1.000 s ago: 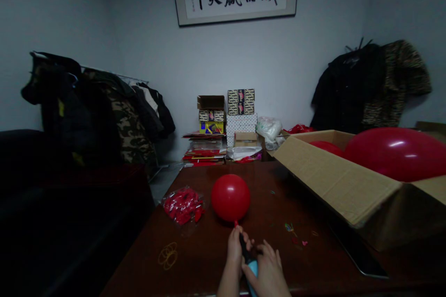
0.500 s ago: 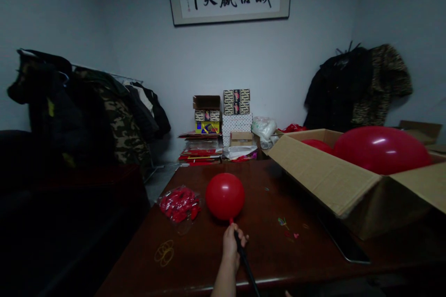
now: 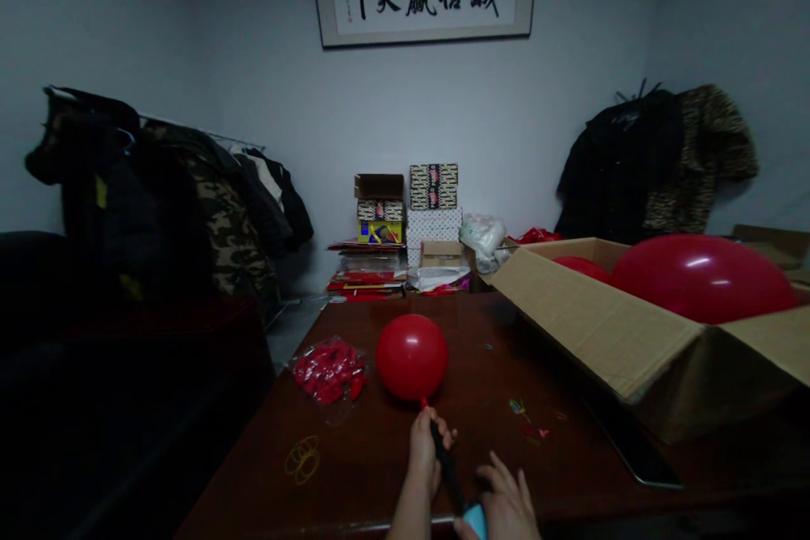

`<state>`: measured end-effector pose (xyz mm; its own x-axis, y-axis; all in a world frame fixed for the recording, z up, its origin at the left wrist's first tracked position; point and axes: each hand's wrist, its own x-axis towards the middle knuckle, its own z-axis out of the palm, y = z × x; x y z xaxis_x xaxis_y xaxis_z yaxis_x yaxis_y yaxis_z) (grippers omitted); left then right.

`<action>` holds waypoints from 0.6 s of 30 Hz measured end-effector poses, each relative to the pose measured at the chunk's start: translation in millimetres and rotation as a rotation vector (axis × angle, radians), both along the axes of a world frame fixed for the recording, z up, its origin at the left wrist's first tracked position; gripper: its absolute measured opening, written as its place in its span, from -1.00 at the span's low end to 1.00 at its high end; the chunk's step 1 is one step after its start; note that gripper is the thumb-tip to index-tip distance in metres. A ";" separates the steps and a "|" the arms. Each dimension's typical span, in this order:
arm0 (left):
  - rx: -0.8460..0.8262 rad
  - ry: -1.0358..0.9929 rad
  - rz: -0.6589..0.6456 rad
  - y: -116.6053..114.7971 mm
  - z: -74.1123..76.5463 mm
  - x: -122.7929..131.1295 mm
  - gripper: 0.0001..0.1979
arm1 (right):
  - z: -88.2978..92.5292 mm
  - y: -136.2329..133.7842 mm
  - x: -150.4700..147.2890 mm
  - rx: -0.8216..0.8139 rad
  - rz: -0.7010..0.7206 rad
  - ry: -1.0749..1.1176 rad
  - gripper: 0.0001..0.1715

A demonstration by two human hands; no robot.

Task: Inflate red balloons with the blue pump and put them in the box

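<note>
A round red balloon point(image 3: 412, 357) stands out over the dark wooden table. My left hand point(image 3: 428, 449) is closed around the balloon's neck and the black upper end of a balloon pump point(image 3: 449, 468). The pump's light blue part point(image 3: 475, 521) shows at the lower edge. There my right hand point(image 3: 506, 499) has its thumb on one side of the blue part and its fingers stretched out on the other. A clear bag of red deflated balloons point(image 3: 330, 369) lies left of the inflated one.
At right, an open cardboard box point(image 3: 595, 316) holds large red balloons point(image 3: 702, 277). A dark flat device point(image 3: 636, 447) lies beside it. Yellow rings point(image 3: 302, 460) and small coloured scraps point(image 3: 520, 409) are on the table point(image 3: 373, 472). Stacked boxes point(image 3: 434, 224) stand behind.
My right hand has come up into view at the bottom with the pump's blue part, closer to my left hand. The balloon looks about the same size and my left hand keeps its hold.
</note>
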<state>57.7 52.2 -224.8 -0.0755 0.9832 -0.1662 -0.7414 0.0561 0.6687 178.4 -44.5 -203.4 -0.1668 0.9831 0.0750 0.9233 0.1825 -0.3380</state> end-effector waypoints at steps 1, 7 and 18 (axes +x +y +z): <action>0.000 -0.001 -0.003 0.1 0.4 0.0 -0.62 | 7.6 5.1 -5.1 0.009 0.010 0.010 -0.58; -0.010 0.000 -0.003 2.8 0.4 -1.6 -0.60 | 21.5 25.9 -24.5 -0.006 -0.043 0.064 -0.50; 0.009 0.049 -0.001 -2.6 1.7 0.1 -0.65 | -8.7 2.9 -16.6 0.009 -0.040 0.006 -0.53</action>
<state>57.8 49.7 -223.1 -0.0825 0.9847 -0.1533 -0.7073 0.0506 0.7051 161.8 -41.7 -212.1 -0.1271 0.9883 0.0847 0.9278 0.1486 -0.3422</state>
